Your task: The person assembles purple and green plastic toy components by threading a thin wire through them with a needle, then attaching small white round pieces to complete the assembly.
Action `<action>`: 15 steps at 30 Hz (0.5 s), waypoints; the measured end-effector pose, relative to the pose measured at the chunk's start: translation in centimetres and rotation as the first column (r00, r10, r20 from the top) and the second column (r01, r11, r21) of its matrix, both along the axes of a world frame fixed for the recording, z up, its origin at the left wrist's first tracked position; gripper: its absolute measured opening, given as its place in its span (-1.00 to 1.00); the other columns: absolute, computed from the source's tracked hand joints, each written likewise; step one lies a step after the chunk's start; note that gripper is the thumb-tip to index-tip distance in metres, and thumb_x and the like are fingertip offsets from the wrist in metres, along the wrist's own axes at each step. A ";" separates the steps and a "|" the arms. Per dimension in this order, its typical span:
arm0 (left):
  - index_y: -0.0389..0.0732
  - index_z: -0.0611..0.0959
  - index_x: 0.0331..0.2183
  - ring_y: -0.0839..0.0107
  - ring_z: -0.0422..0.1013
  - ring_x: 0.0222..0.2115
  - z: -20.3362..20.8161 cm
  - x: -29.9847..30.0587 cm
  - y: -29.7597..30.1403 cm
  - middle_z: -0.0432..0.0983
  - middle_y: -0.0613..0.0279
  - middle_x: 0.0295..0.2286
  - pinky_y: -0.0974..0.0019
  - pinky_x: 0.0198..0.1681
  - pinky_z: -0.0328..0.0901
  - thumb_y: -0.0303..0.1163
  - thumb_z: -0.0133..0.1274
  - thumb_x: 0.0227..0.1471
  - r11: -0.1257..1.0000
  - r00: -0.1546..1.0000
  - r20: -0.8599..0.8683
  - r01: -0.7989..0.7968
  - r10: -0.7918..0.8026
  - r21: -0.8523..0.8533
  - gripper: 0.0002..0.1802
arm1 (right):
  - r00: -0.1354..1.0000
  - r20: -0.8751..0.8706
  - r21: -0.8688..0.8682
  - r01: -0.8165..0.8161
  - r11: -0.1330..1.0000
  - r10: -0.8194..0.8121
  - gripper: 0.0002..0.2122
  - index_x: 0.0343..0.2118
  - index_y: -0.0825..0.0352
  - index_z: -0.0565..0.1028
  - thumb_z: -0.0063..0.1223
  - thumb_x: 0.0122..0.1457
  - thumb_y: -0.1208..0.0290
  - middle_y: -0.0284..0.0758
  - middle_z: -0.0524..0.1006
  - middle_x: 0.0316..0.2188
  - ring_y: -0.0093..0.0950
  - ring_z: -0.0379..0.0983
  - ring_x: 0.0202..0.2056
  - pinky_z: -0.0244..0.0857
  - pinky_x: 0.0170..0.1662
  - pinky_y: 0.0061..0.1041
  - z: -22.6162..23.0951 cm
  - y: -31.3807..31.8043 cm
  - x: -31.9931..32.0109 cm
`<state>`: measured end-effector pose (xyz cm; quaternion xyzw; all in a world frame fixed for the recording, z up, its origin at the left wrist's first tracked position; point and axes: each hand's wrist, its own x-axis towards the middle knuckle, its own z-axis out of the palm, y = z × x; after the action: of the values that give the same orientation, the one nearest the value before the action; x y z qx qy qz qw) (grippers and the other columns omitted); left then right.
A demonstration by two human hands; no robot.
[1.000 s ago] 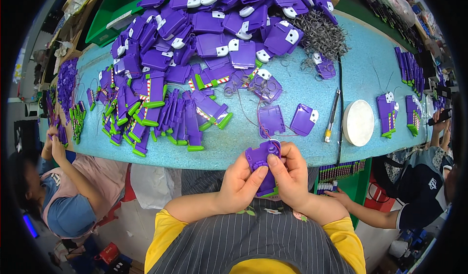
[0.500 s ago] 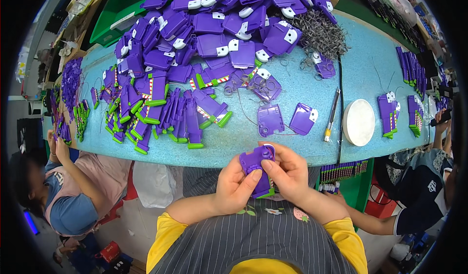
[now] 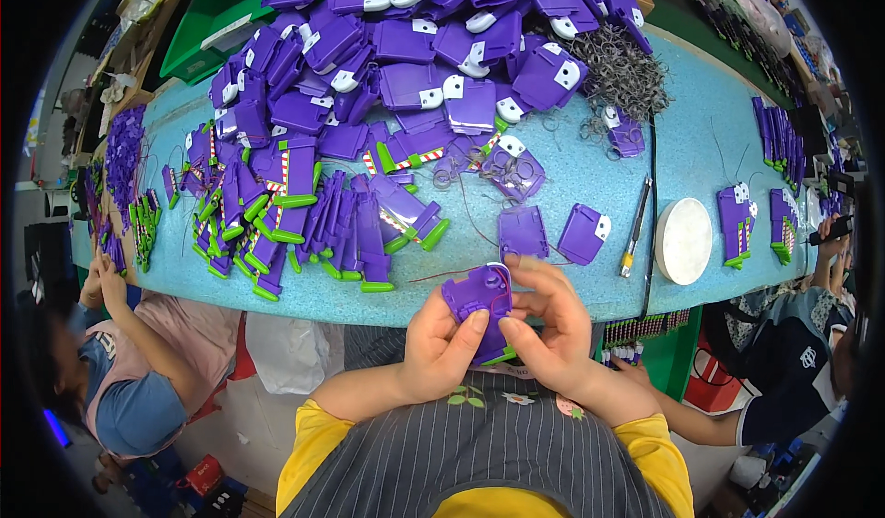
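A purple plastic shell (image 3: 477, 292) with a green-edged lower part is held over the table's near edge, its hollow inner side facing up. My left hand (image 3: 441, 341) grips it by the left side, thumb on its face. On the other side my right hand (image 3: 551, 324) is closed at the shell's right edge, fingertips by its upper corner and thumb low. A thin red wire (image 3: 426, 279) runs out to the left from the shell, and a pale wire curves round its top right corner. Two purple panels, an open shell (image 3: 523, 232) and a white-cornered one (image 3: 584, 234), lie just beyond.
A large heap of purple panels (image 3: 406, 85) fills the far side, with green-tipped pieces (image 3: 295, 200) at left. Dark rings (image 3: 627, 76) pile beside a black cable. A screwdriver-like tool (image 3: 636, 228) and a white round disc (image 3: 683, 241) lie right. Co-workers sit on both sides.
My right hand's fingers have lifted and opened away from the shell's upper corner, and its thumb has slid lower. The red wire now sticks out left of the shell. The view has shifted slightly.
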<state>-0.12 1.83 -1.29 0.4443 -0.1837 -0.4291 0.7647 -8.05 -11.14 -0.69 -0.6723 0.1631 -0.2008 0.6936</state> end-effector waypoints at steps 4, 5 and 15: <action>-0.40 0.25 -0.03 0.51 0.35 -0.20 -0.7 -0.3 0.3 0.37 0.12 -0.18 0.44 -0.12 0.24 -0.55 -0.20 0.13 0.997 0.984 0.178 -0.014 0.000 0.080 -0.65 | 0.998 -0.050 -0.241 -0.037 0.970 0.025 -0.83 -0.33 0.49 0.44 0.08 -0.04 0.64 -0.18 0.49 -0.36 -0.46 0.48 -0.41 0.36 -0.37 -0.56 0.2 -0.9 -0.2; -0.40 0.25 -0.03 0.51 0.35 -0.20 -0.8 -0.4 0.4 0.37 0.12 -0.18 0.44 -0.12 0.24 -0.55 -0.20 0.13 0.997 0.984 0.178 -0.013 -0.002 0.081 -0.65 | 0.997 -0.066 -0.294 -0.048 0.955 0.030 -0.85 -0.37 0.49 0.45 0.07 -0.05 0.65 -0.17 0.50 -0.40 -0.44 0.48 -0.43 0.35 -0.40 -0.55 0.2 -1.1 -0.2; -0.40 0.35 -0.12 0.40 0.47 -0.47 1.3 0.7 0.8 0.50 0.09 -0.46 0.38 -0.40 0.34 -0.58 -0.09 0.04 0.954 0.757 0.619 0.018 -0.208 0.298 -0.69 | 0.908 -0.313 -0.179 -0.345 0.921 0.280 -0.91 -0.46 0.46 0.51 0.07 -0.07 0.60 -0.18 0.50 -0.57 -0.39 0.46 -0.58 0.31 -0.50 -0.54 2.6 -4.2 -0.9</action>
<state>0.56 2.64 -0.01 0.6537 -0.4004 -0.3175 0.5582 -8.91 -15.29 1.96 -0.7872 0.1251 -0.0064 0.6038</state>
